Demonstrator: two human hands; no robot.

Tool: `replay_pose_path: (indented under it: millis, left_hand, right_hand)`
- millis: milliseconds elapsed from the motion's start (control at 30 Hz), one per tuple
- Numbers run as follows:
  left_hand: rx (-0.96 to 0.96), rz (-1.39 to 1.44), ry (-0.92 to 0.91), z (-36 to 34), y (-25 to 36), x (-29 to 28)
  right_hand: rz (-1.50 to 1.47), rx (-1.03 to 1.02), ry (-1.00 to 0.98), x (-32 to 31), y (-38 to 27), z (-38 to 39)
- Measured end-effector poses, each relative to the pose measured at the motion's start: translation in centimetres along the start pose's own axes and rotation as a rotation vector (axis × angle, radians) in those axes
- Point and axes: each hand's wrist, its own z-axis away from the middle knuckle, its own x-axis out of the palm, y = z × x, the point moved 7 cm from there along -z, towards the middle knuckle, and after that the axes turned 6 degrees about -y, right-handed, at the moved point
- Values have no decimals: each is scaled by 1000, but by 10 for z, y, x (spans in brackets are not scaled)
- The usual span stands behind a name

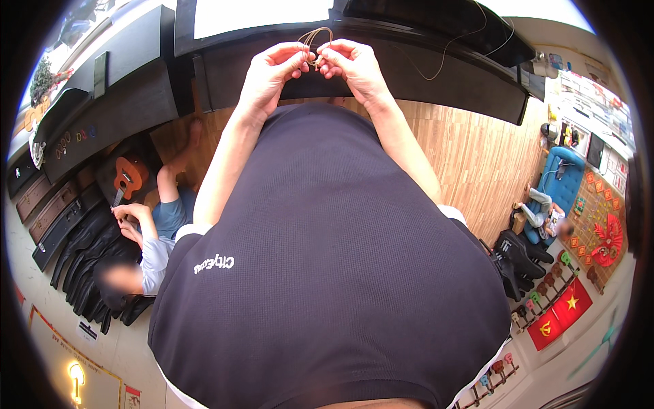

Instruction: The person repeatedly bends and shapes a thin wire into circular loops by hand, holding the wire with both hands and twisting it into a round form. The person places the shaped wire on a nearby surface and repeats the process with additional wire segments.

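Note:
My left hand (271, 71) and my right hand (359, 71) are close together over the near edge of a glossy black surface (402, 71). Between them is a thin, bronze-coloured guitar string (331, 35), wound into a small coil of several loops. Each hand pinches the coil with thumb and fingertips, and the loops rise above the fingers. Exactly where the string ends lie is too small to tell. To the right, a loose thin string (444, 53) curves across the black surface.
A white sheet (262, 15) lies just beyond my hands. On the left, a black cabinet (126, 68) carries a dark phone-like slab (101, 73). Below it a seated person (158, 255) holds a small orange-brown guitar (131, 174). Another person rests on a blue sofa (564, 177) at right.

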Motion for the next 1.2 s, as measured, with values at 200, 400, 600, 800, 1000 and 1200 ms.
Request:
replay_pose_path:
  millis: [200, 400, 600, 800, 1000, 1200]
  left_hand:
    - [-9, 61, 2, -3, -1, 2]
    - [-95, 119, -17, -6, -10, 4]
    - [-141, 81, -26, -7, -9, 9]
    - [-103, 1, 29, -8, -11, 3]
    - [50, -741, 134, -3, 10, 5]
    - [311, -1230, 63, 5, 29, 28]
  right_hand:
    - [-29, 15, -32, 4, -4, 0]
    - [-58, -25, 8, -4, -4, -2]
    - [-59, -76, 39, -11, -6, -4]
    - [17, -78, 23, -6, -5, -7]
    - [250, -64, 61, -13, -10, -6]
    - [435, 20, -103, -3, -10, -5]
